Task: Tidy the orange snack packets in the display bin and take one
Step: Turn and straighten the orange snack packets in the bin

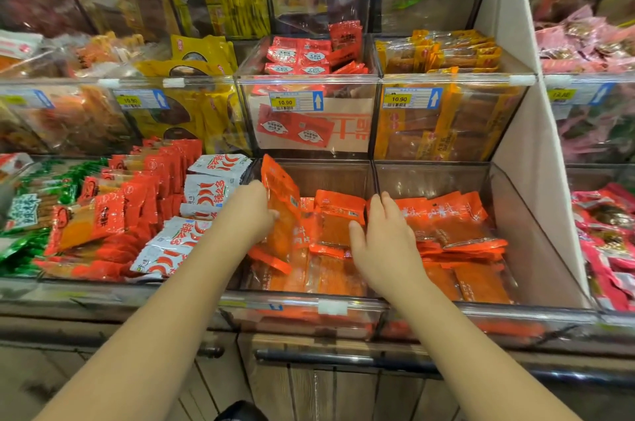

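Orange packet (280,211) upright in bin (326,176)
Left hand (252,211) fingers (273,214), partly hidden, are curled round it; right hand (383,241) is laid straight-fingered on flat packets (338,224).

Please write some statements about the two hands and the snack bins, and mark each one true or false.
1. The left hand grips an orange packet that stands nearly upright. True.
2. The right hand grips a green packet. False: it is over the flat orange packets in the display bin, fingers fairly straight, gripping nothing.
3. The price label on the bin above reads 10.90. True.
4. The white chilli packets lie to the right of the display bin. False: they lie to its left.
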